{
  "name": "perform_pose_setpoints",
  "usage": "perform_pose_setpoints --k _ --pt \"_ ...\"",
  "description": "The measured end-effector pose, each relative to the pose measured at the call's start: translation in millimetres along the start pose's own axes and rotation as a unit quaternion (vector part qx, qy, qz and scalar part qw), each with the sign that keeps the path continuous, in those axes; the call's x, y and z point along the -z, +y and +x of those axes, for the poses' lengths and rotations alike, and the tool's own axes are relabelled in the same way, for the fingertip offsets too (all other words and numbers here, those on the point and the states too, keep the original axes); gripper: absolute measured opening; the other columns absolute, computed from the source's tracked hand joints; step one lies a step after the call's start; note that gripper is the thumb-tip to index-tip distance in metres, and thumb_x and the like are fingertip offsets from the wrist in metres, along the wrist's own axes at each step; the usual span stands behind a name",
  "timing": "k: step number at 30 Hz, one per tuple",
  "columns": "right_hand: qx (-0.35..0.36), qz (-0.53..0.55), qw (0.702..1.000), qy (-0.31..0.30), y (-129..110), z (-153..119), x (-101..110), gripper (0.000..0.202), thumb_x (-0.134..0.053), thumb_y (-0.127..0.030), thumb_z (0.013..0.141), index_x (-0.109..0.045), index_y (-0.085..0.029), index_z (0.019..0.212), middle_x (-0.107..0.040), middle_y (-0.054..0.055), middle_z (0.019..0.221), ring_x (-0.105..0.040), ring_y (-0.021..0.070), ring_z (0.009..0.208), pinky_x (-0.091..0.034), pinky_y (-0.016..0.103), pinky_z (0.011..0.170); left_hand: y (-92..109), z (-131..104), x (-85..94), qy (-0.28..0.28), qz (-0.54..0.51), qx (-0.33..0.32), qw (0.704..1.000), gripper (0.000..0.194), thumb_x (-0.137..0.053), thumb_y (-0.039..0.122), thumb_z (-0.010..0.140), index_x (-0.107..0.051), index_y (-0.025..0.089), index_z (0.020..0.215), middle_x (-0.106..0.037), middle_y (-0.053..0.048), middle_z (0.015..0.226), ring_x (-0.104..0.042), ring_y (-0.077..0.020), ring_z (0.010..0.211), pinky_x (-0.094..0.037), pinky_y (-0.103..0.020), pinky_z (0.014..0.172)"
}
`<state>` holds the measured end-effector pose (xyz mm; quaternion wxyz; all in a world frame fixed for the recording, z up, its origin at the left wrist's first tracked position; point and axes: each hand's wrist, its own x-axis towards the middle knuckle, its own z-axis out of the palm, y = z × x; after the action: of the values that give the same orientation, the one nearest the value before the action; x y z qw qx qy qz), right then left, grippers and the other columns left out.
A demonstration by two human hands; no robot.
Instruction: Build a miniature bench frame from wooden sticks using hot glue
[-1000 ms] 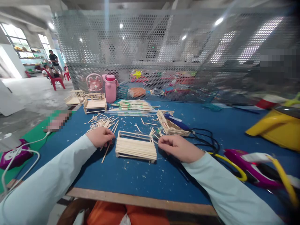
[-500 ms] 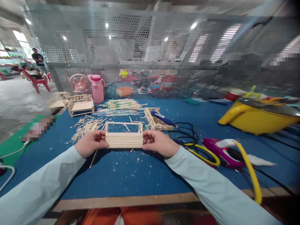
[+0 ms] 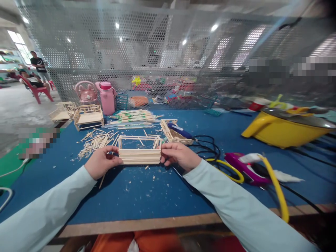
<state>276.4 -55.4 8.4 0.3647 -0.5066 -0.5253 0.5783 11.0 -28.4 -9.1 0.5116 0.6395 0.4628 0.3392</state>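
Note:
A small box-like frame of pale wooden sticks (image 3: 140, 156) is held between my hands, its front wall of stacked sticks facing me and its top open. My left hand (image 3: 103, 161) grips the left end, thumb at the front corner. My right hand (image 3: 181, 156) is closed on the right end, fingers at the corner. Loose sticks and offcuts (image 3: 97, 141) lie behind my left hand. A tray made of sticks (image 3: 168, 131), with a blue-handled tool (image 3: 180, 130) resting on it, sits beyond my right hand.
Finished stick models (image 3: 88, 117) and a pink bottle (image 3: 107, 99) stand at the back left. Bundled sticks (image 3: 136, 115) lie behind the frame. At right are a yellow pan (image 3: 285, 131), a magenta glue gun-like tool (image 3: 243, 168) and black cables (image 3: 210, 145). A perforated screen (image 3: 157, 45) closes the back.
The stick frame has tilted slightly, showing more of its back upper rails. My right fingers have shifted on its right end. The view has moved a little.

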Motion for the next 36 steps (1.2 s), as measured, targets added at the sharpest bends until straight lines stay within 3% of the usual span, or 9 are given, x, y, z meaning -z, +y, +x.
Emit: perform_pose_setpoints --k 11,19,26,31,36 --pt "-0.007 -0.022 1.000 0.003 0 1 1 0.037 -0.071 -0.044 0.055 -0.061 -0.012 0.071 -0.060 0.000 0.054 -0.055 0.0063 0.049 -0.047 0.016 0.047 3 -1 -1.1 0.000 0.026 -0.007 1.000 0.032 -0.067 0.032 0.052 -0.050 0.017 0.074 -0.056 0.006 0.056 -0.053 -0.0089 0.051 -0.042 -0.023 0.054" --pt "-0.019 -0.020 1.000 -0.003 0 4 5 0.042 -0.071 -0.050 0.053 -0.061 -0.013 0.069 -0.060 0.000 0.054 -0.054 0.0059 0.049 -0.048 0.016 0.047 2 2 -2.4 0.004 -0.017 0.012 1.000 0.028 -0.068 0.023 0.051 -0.048 0.017 0.071 -0.053 0.009 0.050 -0.052 -0.0076 0.050 -0.041 -0.022 0.056" --pt "-0.018 -0.033 0.999 -0.005 -1 4 4 0.037 -0.069 -0.047 0.058 -0.060 -0.013 0.069 -0.060 0.001 0.055 -0.054 0.0057 0.049 -0.048 0.016 0.048 2 1 -2.8 0.002 -0.023 0.016 1.000 0.028 -0.067 0.020 0.051 -0.048 0.017 0.071 -0.052 0.009 0.049 -0.049 -0.0062 0.048 -0.040 -0.021 0.054" --pt "-0.014 -0.026 0.999 0.020 -6 0 1 0.031 -0.068 -0.037 0.059 -0.057 -0.014 0.077 -0.059 0.000 0.058 -0.056 0.0077 0.051 -0.047 0.017 0.045 9 -1 -3.9 0.007 -0.052 0.044 0.998 0.030 -0.071 0.019 0.048 -0.049 0.015 0.069 -0.049 0.009 0.055 -0.049 -0.0048 0.049 -0.042 -0.020 0.054" --pt "-0.014 -0.052 0.998 0.032 -10 -3 -1 0.034 -0.062 -0.036 0.063 -0.050 -0.018 0.088 -0.056 -0.003 0.058 -0.054 0.0094 0.047 -0.045 0.021 0.042 10 -3 -7.1 0.025 -0.116 0.104 0.987 0.059 -0.072 0.015 0.048 -0.043 0.018 0.100 -0.047 0.007 0.069 -0.051 -0.0063 0.052 -0.044 -0.021 0.048"
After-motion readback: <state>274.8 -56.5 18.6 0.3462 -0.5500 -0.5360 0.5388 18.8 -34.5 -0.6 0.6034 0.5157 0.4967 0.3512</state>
